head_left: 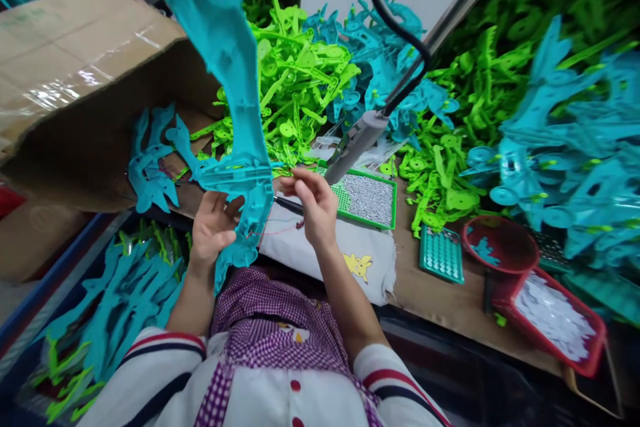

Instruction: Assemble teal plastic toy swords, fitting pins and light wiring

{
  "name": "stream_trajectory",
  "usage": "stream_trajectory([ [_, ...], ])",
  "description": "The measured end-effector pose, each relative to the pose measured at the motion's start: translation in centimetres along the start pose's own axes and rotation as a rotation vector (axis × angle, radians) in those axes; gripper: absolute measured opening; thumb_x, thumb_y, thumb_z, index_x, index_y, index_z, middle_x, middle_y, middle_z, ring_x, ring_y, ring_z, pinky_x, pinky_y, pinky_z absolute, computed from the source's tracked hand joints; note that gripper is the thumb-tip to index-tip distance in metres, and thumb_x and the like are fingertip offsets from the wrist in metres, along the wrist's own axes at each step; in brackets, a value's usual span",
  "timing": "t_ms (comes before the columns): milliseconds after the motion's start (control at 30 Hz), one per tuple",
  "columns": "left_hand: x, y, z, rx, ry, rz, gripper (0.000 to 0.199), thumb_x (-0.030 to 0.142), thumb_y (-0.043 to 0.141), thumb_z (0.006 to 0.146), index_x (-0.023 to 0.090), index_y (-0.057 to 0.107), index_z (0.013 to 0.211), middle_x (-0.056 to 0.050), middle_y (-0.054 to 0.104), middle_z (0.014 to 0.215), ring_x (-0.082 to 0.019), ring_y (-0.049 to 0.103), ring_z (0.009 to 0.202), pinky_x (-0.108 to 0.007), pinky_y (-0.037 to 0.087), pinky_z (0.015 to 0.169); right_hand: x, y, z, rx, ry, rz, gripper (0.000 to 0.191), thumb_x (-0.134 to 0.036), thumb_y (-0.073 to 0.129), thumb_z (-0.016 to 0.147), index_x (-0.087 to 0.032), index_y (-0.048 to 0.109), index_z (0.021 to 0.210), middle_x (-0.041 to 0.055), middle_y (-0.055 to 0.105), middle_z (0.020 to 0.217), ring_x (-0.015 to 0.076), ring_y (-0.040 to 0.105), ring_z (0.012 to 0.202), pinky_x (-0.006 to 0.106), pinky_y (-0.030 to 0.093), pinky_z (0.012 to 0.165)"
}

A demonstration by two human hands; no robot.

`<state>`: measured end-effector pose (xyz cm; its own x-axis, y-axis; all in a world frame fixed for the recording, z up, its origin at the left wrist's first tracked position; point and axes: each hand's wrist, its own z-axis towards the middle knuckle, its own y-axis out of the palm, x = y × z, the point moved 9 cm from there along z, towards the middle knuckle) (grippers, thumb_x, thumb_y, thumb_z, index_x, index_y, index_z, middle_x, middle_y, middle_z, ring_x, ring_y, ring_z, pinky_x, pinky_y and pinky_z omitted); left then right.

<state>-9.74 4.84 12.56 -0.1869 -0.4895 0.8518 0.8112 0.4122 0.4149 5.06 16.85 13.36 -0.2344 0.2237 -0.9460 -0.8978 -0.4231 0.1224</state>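
Note:
A large teal plastic part (245,113) stands upright in front of me, its lower end near my lap. My left hand (213,230) is wrapped round its lower section from behind and the left side. My right hand (315,203) is just right of the part, fingers bent and pinched near its edge; what they hold, if anything, is too small to make out. Thin red and blue wires run across the part's lower end toward a small dark red piece below my right hand. Behind that hand lies a green tray (395,203) of small silvery pieces.
Piles of lime-green parts (300,80) and teal parts (575,140) cover the back and right. A grey tool (360,140) hangs above the tray. A cardboard box (90,67) is left; a red basket (597,347) holds white pieces. A white cloth (320,250) lies nearby.

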Motion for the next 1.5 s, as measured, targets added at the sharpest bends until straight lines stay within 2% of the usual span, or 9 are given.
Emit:
stream_trajectory([
  [167,-3.6,-0.4,-3.4,-0.006,-0.068,-0.020,0.059,0.031,0.083,0.064,0.030,0.066,0.120,-0.007,0.068,0.120,-0.022,0.066,0.108,-0.033,0.055,0.095,-4.9,-3.3,-12.0,0.284,-0.859,-0.625,0.038,-0.016,0.044,0.094,-0.030,0.048,0.129,0.0035,0.072,0.105,0.0152,0.071,0.089,0.033,0.061,0.074],
  [233,-4.6,0.6,-4.7,-0.046,-0.095,-0.032,0.058,0.029,0.082,0.067,0.031,0.064,0.123,-0.008,0.067,0.122,-0.021,0.066,0.109,-0.030,0.056,0.091,-4.6,-4.4,-15.6,0.309,-0.967,-0.708,0.041,-0.012,0.047,0.091,-0.029,0.047,0.129,0.0030,0.071,0.106,0.0144,0.070,0.088,0.034,0.061,0.075],
  [400,-6.7,4.8,-7.6,-0.265,-0.223,-0.042,0.057,0.031,0.075,0.076,0.033,0.058,0.130,-0.010,0.067,0.122,-0.026,0.066,0.110,-0.032,0.061,0.074,-2.2,-11.6,-17.5,0.561,-0.482,-0.821,0.036,-0.013,0.050,0.089,-0.028,0.052,0.122,0.0038,0.071,0.101,0.0174,0.070,0.088,0.042,0.059,0.080],
  [567,-10.5,13.0,-11.4,-0.658,-0.496,-0.140,0.063,0.033,0.071,0.078,0.029,0.050,0.137,-0.013,0.067,0.121,-0.026,0.072,0.095,-0.026,0.060,0.058,3.6,-18.7,-17.6,0.748,0.190,-0.585,0.027,-0.038,0.046,0.091,-0.020,0.059,0.107,0.0081,0.072,0.093,0.0210,0.070,0.087,0.041,0.057,0.082],
  [767,-14.1,17.7,-15.6,-0.872,-0.624,-0.059,0.060,0.020,0.068,0.075,0.022,0.055,0.134,-0.011,0.067,0.123,-0.025,0.070,0.102,-0.039,0.059,0.090,5.5,-21.3,-18.0,0.533,0.457,-0.703,0.033,-0.044,0.047,0.088,-0.022,0.067,0.102,0.0082,0.074,0.091,0.0241,0.069,0.082,0.037,0.055,0.075],
  [900,-17.7,17.5,-11.1,-0.740,-0.541,0.061,0.065,0.022,0.072,0.069,0.019,0.056,0.132,-0.012,0.068,0.122,-0.026,0.068,0.107,-0.040,0.056,0.094,3.7,-23.7,-18.5,0.177,0.728,-1.121,0.046,-0.048,0.048,0.091,-0.027,0.060,0.130,0.0103,0.076,0.091,0.0292,0.071,0.085,0.039,0.051,0.079],
  [1100,-24.5,16.4,-4.8,-0.550,-0.584,0.056,0.099,0.021,0.072,0.060,0.023,0.033,0.151,-0.017,0.053,0.143,-0.026,0.066,0.109,-0.030,0.056,0.080,-2.5,-31.9,-14.3,0.453,0.510,-1.405,0.042,-0.041,0.036,0.098,-0.021,0.070,0.113,0.0125,0.075,0.105,0.0277,0.069,0.096,0.036,0.048,0.081],
  [1333,-27.3,14.3,-4.5,-0.513,-0.555,0.095,0.100,0.025,0.071,0.064,0.020,0.027,0.153,-0.020,0.051,0.144,-0.024,0.066,0.104,-0.028,0.054,0.077,3.4,-33.4,-8.6,0.171,0.378,-1.475,0.041,-0.024,0.035,0.097,-0.013,0.062,0.127,0.0153,0.058,0.140,0.0248,0.053,0.128,0.040,0.038,0.105],
  [1500,-27.5,14.3,-4.5,-0.533,-0.544,0.103,0.097,0.023,0.069,0.065,0.023,0.029,0.153,-0.017,0.053,0.143,-0.020,0.066,0.098,-0.026,0.054,0.074,4.4,-34.0,-8.9,0.223,0.429,-1.573,0.046,-0.033,0.033,0.099,-0.021,0.052,0.139,0.0147,0.050,0.148,0.0286,0.044,0.135,0.051,0.029,0.108],
])
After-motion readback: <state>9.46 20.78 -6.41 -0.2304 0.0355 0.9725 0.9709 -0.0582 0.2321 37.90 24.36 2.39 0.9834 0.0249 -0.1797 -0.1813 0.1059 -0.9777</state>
